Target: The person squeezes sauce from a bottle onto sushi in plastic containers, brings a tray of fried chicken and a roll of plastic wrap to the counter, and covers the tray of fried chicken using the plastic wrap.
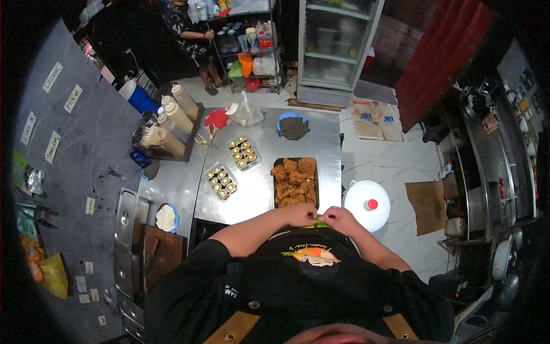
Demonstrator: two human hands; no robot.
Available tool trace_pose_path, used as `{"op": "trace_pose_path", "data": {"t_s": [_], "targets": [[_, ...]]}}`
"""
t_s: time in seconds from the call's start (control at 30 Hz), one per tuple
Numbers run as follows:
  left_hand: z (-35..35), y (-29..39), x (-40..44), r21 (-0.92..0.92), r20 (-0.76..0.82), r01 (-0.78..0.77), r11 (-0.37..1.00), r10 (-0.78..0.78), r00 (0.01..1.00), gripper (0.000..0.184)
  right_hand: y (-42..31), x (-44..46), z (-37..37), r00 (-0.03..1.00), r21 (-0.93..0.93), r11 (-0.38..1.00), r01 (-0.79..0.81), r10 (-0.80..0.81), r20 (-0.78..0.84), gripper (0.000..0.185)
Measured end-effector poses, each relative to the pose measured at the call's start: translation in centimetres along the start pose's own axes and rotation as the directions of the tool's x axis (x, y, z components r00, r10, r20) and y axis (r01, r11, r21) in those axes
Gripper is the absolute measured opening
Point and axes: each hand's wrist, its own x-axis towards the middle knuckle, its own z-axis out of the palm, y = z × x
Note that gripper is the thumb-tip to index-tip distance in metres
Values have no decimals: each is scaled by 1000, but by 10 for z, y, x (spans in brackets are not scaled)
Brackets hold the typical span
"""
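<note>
My left hand [301,215] and my right hand [339,220] meet in front of my apron, at the near edge of the steel table [252,207]. Both are closed, fingers pinched around a small yellow-green thing [318,221] whose kind I cannot make out. Just beyond them lies a black tray [274,196] full of browned fried chicken pieces [295,179]. Farther left on the table are two clear plastic containers, a nearer one [220,182] and a farther one [244,152], each with several small dark-wrapped rolls topped in yellow.
A white round-lidded container [366,205] with a red knob stands right of the table. Scissors [207,136], a clear plastic bag [247,112], a dark cloth [293,127] and squeeze bottles [179,117] occupy the far side. Another person [193,35] stands by the wire shelf [247,54].
</note>
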Motion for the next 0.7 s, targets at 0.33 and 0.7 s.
{"op": "trace_pose_path", "data": {"t_s": [0.33, 0.7], "targets": [[-10, 26, -2, -8, 109, 228, 974, -226, 968, 27, 8, -5, -10, 965, -1, 967, -254, 254, 64, 17], [-28, 8, -33, 136, 124, 249, 959, -265, 956, 36, 42, 0, 0, 968, 189, 949, -250, 242, 68, 22]]}}
